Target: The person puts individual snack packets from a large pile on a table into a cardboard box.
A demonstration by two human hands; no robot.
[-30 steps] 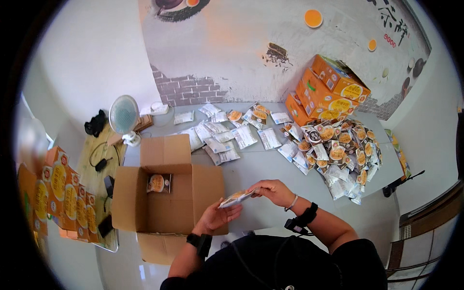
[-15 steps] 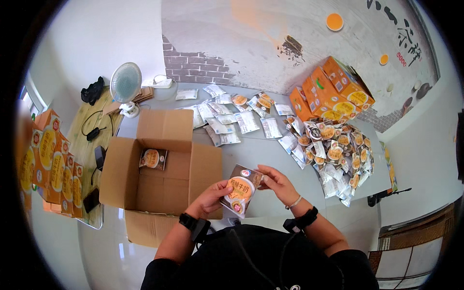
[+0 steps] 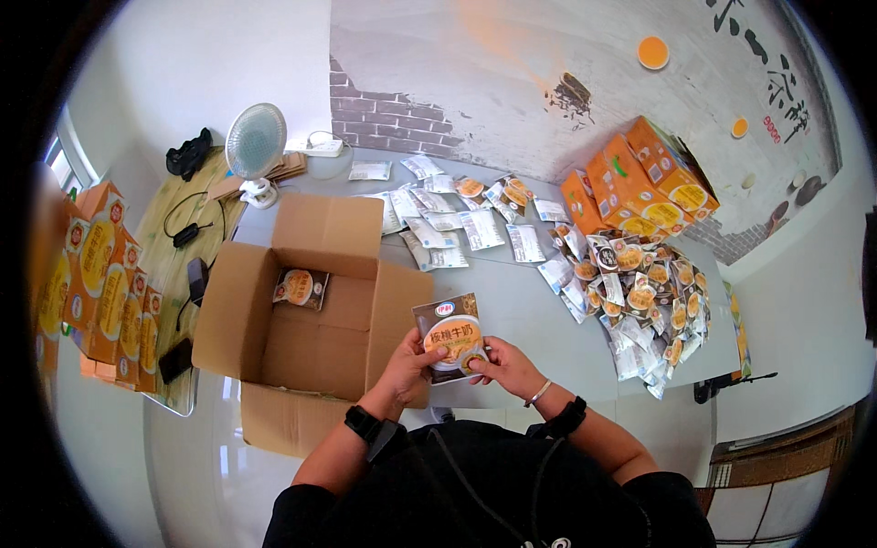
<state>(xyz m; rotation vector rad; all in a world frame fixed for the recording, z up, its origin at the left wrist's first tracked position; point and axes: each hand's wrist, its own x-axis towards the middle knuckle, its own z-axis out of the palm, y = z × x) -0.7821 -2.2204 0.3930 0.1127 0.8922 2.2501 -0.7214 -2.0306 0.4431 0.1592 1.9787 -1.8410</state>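
Both hands hold one brown sachet (image 3: 453, 328) with a round orange picture, upright in front of my body, near the table's front edge. My left hand (image 3: 407, 363) pinches its lower left side, thumb across the front. At the lower right corner, my right hand (image 3: 508, 367) closes its thumb and fingers on it. Left of the hands stands an open cardboard box (image 3: 315, 352) with its flaps spread. Inside it a similar sachet (image 3: 301, 289) lies at the far left corner.
A heap of sachets (image 3: 644, 297) covers the table's right side; several more (image 3: 448, 215) are scattered along the back. Orange cartons (image 3: 639, 183) stand behind the heap. At the left are a white fan (image 3: 256, 146), a wooden table (image 3: 174, 247) with a phone (image 3: 175, 361), and stacked orange cartons (image 3: 110, 292).
The sachet has been turned more upright and square to me. My right hand has moved from its upper right edge down to the lower right corner. The view has shifted slightly.
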